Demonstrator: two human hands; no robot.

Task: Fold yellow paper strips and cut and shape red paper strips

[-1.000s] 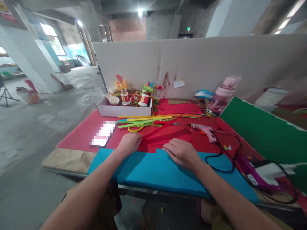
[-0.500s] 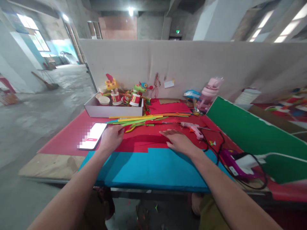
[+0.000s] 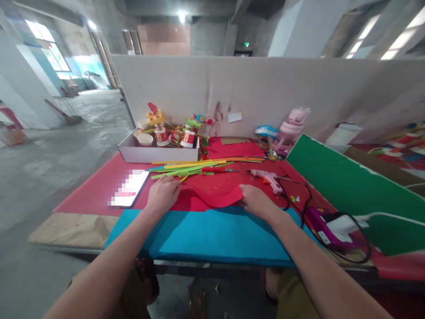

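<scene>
Two bare hands on the job, both over the near half of the counter. Nearest: blue sheet along the front edge, both forearms crossing it. Just beyond it, the red strip, its middle sagging between the hands.

Change: half a second ago the right hand was spread flat with nothing in it; now its grip is closed, thumb and fingers pinching the strip's right end, which is lifted. Left hand is curled at the other end, fingers bunched; can't tell if that grip is a real pinch or just contact. My read: right end is now under control, strip is slack rather than taut.

Left of the left hand: phone, near, screen partly blurred. Past the hands: red-handled tool, pile of green and yellow strips, pink glue gun lying on its side, well clear of both grips. Farther: white box with cup figures, then the pale partition behind.
</scene>
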